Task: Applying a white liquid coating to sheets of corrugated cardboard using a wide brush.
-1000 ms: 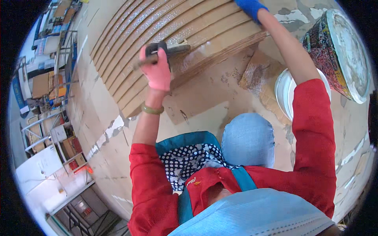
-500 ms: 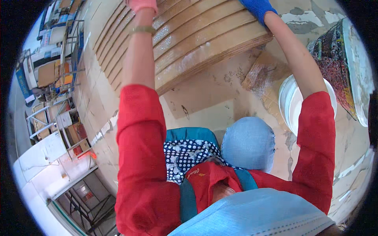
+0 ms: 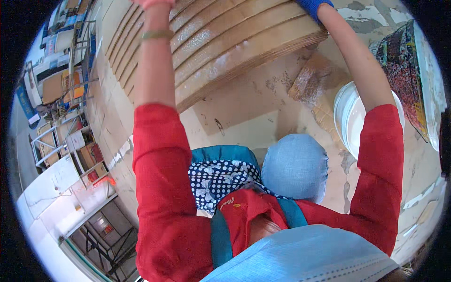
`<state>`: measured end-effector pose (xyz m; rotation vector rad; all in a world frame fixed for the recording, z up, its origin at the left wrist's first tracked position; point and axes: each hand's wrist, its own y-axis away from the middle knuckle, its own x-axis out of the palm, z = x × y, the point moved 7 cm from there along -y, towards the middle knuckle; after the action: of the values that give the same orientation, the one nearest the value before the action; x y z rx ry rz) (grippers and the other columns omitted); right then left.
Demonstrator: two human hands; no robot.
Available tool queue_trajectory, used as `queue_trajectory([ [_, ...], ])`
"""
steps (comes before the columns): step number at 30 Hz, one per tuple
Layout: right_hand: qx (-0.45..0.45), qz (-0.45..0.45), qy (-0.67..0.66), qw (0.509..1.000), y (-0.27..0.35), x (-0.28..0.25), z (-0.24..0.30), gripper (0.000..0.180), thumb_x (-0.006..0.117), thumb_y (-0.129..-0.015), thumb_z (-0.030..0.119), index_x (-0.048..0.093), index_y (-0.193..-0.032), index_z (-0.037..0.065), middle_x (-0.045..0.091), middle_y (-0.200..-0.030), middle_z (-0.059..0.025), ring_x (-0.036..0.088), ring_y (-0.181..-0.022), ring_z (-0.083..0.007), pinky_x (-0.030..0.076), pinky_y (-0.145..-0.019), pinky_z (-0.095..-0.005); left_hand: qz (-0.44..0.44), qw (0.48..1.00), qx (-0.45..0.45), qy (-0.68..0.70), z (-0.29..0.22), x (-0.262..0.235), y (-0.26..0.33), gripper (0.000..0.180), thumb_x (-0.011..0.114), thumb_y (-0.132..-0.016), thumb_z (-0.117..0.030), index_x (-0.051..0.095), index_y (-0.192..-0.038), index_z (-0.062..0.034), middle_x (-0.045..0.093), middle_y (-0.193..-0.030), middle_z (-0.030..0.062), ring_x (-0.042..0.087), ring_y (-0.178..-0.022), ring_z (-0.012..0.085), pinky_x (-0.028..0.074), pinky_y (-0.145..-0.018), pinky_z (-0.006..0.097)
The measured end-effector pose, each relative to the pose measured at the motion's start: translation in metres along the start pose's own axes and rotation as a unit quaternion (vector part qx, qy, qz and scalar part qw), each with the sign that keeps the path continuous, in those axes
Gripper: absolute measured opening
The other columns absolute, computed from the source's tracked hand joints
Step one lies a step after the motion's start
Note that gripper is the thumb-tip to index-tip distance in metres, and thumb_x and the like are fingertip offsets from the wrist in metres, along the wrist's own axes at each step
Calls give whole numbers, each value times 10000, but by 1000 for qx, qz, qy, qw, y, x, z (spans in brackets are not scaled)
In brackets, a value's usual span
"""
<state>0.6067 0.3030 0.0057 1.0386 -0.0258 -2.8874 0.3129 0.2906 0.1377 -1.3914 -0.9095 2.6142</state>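
A fanned stack of thin wooden sheets (image 3: 225,35) lies in front of me, each edge stepped behind the one before. Wet, whitish foamy streaks show on several sheets. My left hand (image 3: 153,3), in a pink glove, is over the left part of the stack; the top of the picture cuts off its fingers. At the stack's right end is my right hand (image 3: 317,9) in a blue glove, at the sheets' corner, with its fingers mostly out of sight. What either hand holds, if anything, is hidden.
A white bucket (image 3: 343,123) stands on the right, partly behind my right forearm. Beyond it is a large paint-spattered container (image 3: 399,70). A flattened piece of cardboard (image 3: 312,77) lies beside the stack on the stained floor (image 3: 235,123). Metal racks and boxes (image 3: 56,87) stand far left.
My left arm and pink glove have shifted left and a little farther away over the sheets. The right glove has moved slightly up and right, staying at the stack's corner.
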Motion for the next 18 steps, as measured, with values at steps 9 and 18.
queue_trajectory([
  [9, -15, -16, 16, 1000, -3, 1, 2, 627, 471, -866, 564, 621, -1019, -25, 626, -1005, -274, 598, -971, -404, 456, -861, -459, -19, 808, -56, 587, -15, -59, 172, 248, 575, -872, -175, 590, -936, 64, 655, -927, 169, 625, -844, 321, 477, -766, 412],
  [18, -50, -5, -20, 999, 2, 4, 1, 643, 469, -862, 576, 609, -1044, -25, 615, -1026, -275, 588, -987, -397, 450, -860, -448, -48, 723, -118, 679, 18, -85, 207, 205, 676, -801, -164, 587, -869, 8, 605, -753, 96, 580, -699, 185, 473, -652, 343],
])
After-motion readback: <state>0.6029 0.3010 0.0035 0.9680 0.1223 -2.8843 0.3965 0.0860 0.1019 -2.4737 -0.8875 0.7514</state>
